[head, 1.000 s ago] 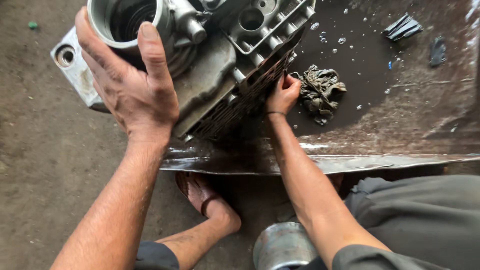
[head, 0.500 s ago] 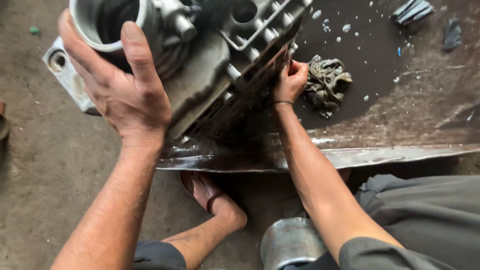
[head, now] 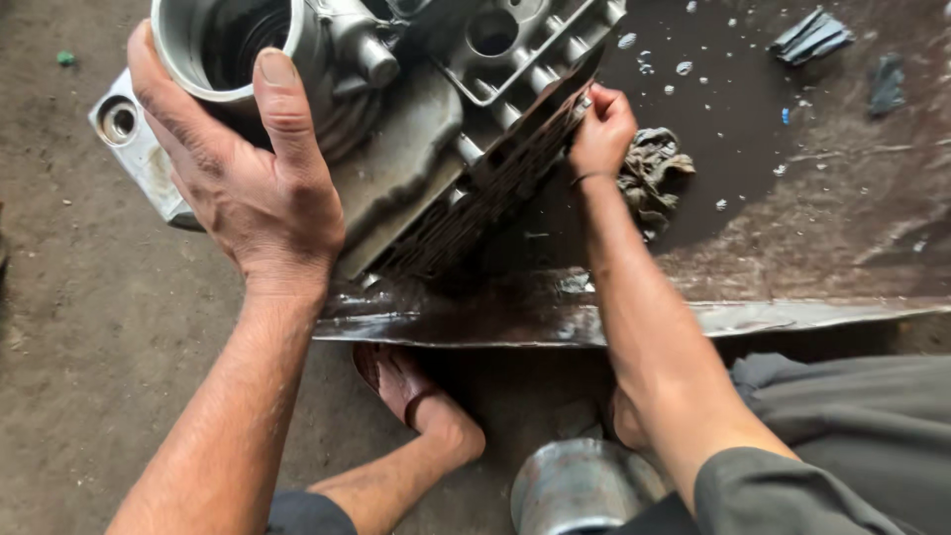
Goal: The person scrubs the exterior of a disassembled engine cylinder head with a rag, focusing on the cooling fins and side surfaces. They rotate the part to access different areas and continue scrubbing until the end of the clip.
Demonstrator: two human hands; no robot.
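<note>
The engine casing (head: pixel 426 129) has tilted slightly leftward on the metal tray (head: pixel 634 317); the left hand (head: pixel 248 188) still grips its round opening, the right hand (head: pixel 599 129) pinching its finned edge.

We see soft, even daylight from above, with no hard shadows. Glare streaks the wet lip of the metal tray (head: pixel 555 322), and droplets glint on its dark surface. Focus holds at centre; the forearms swell and stretch toward the bottom edge, slightly blurred.
</note>
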